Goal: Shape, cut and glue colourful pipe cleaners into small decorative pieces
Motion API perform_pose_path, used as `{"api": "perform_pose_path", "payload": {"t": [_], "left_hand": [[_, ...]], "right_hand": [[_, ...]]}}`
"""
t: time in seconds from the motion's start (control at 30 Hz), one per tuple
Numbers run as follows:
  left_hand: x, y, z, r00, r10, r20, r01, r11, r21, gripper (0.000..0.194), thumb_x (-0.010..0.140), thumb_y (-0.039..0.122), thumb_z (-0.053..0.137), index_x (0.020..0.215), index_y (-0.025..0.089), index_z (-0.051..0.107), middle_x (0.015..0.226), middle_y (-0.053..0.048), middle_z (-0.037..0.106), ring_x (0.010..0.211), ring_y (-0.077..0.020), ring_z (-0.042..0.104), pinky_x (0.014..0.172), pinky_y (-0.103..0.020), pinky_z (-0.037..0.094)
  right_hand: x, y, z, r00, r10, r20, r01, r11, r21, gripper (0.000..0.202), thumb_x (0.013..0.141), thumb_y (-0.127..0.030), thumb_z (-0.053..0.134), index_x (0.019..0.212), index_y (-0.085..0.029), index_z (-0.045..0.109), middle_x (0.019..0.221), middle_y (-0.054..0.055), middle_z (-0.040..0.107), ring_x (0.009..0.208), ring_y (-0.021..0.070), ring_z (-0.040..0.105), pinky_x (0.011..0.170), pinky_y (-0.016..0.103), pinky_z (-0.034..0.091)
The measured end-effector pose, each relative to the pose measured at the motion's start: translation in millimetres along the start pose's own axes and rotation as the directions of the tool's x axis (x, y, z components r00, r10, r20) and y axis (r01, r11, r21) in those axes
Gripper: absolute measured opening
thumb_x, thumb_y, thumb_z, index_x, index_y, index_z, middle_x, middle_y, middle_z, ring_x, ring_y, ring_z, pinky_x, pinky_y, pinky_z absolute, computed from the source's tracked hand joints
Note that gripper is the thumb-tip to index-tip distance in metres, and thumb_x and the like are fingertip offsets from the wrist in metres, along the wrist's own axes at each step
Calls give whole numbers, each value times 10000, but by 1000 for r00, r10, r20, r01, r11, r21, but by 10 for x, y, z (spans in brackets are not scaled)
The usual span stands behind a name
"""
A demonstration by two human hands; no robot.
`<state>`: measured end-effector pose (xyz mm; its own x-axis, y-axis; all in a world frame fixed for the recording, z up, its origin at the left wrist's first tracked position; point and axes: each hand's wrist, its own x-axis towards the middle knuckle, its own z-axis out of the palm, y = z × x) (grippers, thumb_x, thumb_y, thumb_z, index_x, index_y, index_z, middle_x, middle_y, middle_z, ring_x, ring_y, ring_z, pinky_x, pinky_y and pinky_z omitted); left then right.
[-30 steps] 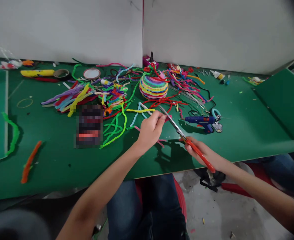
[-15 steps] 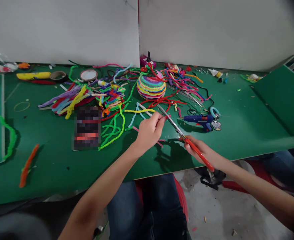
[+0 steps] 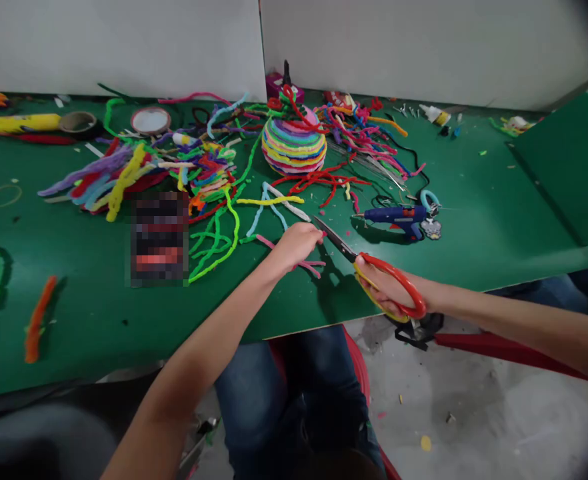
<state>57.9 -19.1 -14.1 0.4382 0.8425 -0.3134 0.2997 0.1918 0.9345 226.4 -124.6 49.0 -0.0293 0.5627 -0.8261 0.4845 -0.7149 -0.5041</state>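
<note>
My left hand (image 3: 294, 243) pinches a pink pipe cleaner (image 3: 310, 267) low over the green table (image 3: 474, 220). My right hand (image 3: 387, 287) grips the red-handled scissors (image 3: 369, 263), whose blades point up-left toward my left fingertips. The blade tips sit just right of the pinched end. A striped, many-coloured dome of coiled pipe cleaners (image 3: 294, 140) stands behind my hands. A blue glue gun (image 3: 397, 217) lies to the right of the blades.
Loose pipe cleaners (image 3: 139, 170) in many colours spread over the table's middle and left. Tape rolls (image 3: 150, 121) lie at the back, a small glue bottle (image 3: 437, 115) at the back right. An orange pipe cleaner (image 3: 37, 320) lies near the front left edge. White walls stand behind.
The view has shifted, so everything sits higher and further left in the picture. My left hand has dropped closer to the table, and the scissors have turned flatter, their handles now facing the camera.
</note>
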Motion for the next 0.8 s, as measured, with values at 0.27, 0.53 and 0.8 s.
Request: {"api": "perform_pose_path", "payload": {"t": [0.27, 0.53, 0.8], "left_hand": [[16, 47, -191, 996, 53, -75, -60, 993, -105, 238, 846, 254, 507, 619, 185, 530, 428, 52, 325, 367, -65, 238, 428, -241, 151], [-51, 77, -104, 969, 154, -193, -156, 988, 7, 193, 873, 191, 402, 683, 200, 432, 573, 29, 423, 497, -92, 358, 487, -246, 246], [-89, 63, -31, 957, 237, -165, -252, 965, -78, 205, 914, 229, 404, 712, 200, 391, 604, 34, 416, 509, -80, 355, 490, -231, 257]], "right_hand": [[12, 151, -168, 974, -179, -139, 167, 981, -95, 527, 828, -703, 316, 866, -200, 468, 561, -57, 360, 396, 53, 292, 324, 192, 267], [-104, 420, -347, 870, -493, -32, 458, 829, -321, 406, 913, -510, 294, 1009, -177, 506, 933, 76, 552, 625, 114, 443, 543, 257, 430], [-317, 171, -196, 844, -536, 24, 503, 776, -381, 468, 869, -606, 264, 784, -195, 470, 767, 56, 525, 665, 158, 486, 658, 317, 450]]}}
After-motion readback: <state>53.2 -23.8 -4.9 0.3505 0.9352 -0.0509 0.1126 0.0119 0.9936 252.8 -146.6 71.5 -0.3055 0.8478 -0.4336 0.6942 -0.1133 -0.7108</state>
